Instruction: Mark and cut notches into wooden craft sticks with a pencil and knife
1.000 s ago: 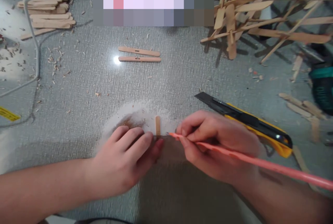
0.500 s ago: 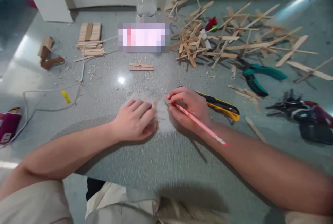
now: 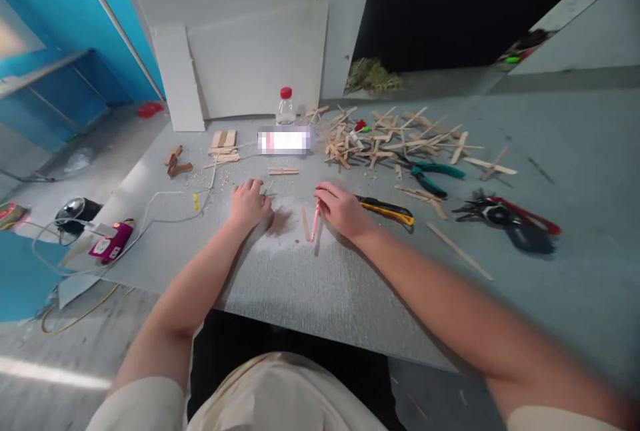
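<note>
My right hand (image 3: 343, 207) is closed around a pink pencil (image 3: 315, 221), which slants down toward the near side of the table. Just left of the pencil, a single wooden craft stick (image 3: 305, 224) lies by itself. Farther left, my left hand (image 3: 249, 205) has its fingers curled, with a shadow beside it; a thin pale edge shows at its fingertips, too small to name. A yellow-and-black utility knife (image 3: 387, 209) rests right behind my right hand. Two craft sticks (image 3: 283, 171) lie side by side beyond my hands.
Crossed craft sticks (image 3: 380, 137) are heaped at the back right, near green-handled pliers (image 3: 433, 174) and a red-handled tool (image 3: 505, 214). A stack of sticks (image 3: 224, 141), a blurred-out bright screen (image 3: 284, 141) and a red-capped bottle (image 3: 285, 107) stand at the back. A white cable (image 3: 150, 207) runs left.
The view has tilted up and shows more of the room. My left hand has moved left, off the craft stick. The pencil has swung round in my right hand to point nearer my body.
</note>
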A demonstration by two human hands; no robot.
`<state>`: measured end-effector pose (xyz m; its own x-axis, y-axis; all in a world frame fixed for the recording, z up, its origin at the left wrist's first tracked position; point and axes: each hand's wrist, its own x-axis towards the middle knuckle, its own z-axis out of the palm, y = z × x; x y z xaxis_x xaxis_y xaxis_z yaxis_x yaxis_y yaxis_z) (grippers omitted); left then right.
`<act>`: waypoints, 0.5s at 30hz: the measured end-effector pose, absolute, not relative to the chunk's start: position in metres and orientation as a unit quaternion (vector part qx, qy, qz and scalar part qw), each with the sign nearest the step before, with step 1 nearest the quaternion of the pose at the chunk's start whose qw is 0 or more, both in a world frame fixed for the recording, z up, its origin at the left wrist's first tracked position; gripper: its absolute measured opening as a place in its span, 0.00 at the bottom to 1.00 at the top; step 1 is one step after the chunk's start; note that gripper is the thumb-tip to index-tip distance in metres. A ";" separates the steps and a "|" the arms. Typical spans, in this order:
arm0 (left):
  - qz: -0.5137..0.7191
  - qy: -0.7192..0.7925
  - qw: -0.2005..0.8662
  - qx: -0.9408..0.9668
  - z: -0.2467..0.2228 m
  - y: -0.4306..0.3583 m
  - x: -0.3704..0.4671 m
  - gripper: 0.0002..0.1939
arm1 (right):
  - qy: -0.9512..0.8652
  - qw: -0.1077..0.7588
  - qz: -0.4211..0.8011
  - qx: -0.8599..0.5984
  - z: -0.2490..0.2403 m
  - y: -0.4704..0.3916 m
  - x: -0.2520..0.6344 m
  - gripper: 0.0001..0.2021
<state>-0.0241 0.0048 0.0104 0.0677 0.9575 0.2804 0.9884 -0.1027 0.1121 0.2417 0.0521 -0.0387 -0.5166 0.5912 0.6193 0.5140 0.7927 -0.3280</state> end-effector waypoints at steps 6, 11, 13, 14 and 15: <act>-0.091 -0.608 -0.016 -0.788 0.022 -0.008 -0.038 0.18 | -0.856 0.368 0.012 -0.364 -0.037 0.050 0.238 0.17; -0.119 -0.597 -0.072 -0.790 0.027 -0.021 -0.023 0.18 | -0.851 0.353 -0.013 -0.388 -0.040 0.051 0.234 0.17; -0.128 -0.607 -0.098 -0.778 0.026 -0.023 -0.007 0.18 | -0.856 0.342 -0.025 -0.387 -0.041 0.053 0.231 0.17; -0.126 -0.613 -0.111 -0.772 0.025 -0.024 0.002 0.17 | -0.859 0.337 -0.030 -0.384 -0.042 0.053 0.229 0.17; -0.124 -0.618 -0.121 -0.767 0.024 -0.024 0.011 0.18 | -0.861 0.333 -0.036 -0.382 -0.043 0.054 0.228 0.17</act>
